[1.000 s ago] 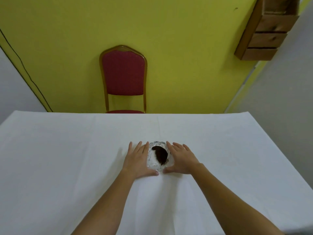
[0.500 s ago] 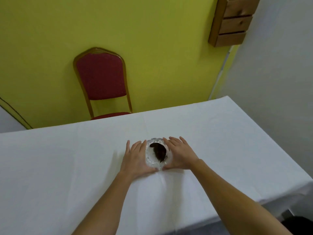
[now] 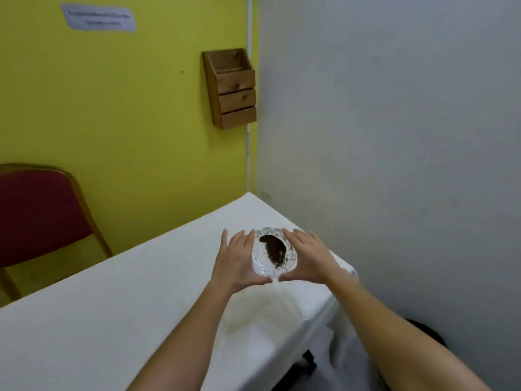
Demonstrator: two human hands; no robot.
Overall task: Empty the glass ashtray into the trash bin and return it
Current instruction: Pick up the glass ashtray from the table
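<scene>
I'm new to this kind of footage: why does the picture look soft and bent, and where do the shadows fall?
Head view: wide-angle lens bows the forearms and walls; overall slightly soft, so the wall sign is unreadable. Lighting is even and dim, with a faint shadow on the tablecloth below the glass ashtray held between left hand and right hand.

The red chair (image 3: 36, 218) is cut off by the left edge, its seat hidden behind the table (image 3: 112, 320). The lettering on the wall notice (image 3: 98, 21) is too blurred to read. A dark shape (image 3: 423, 331) low on the right sits half behind the right forearm, unidentifiable. The left hand (image 3: 235, 262) and right hand (image 3: 311, 259) cover the sides of the glass ashtray (image 3: 260, 262)
</scene>
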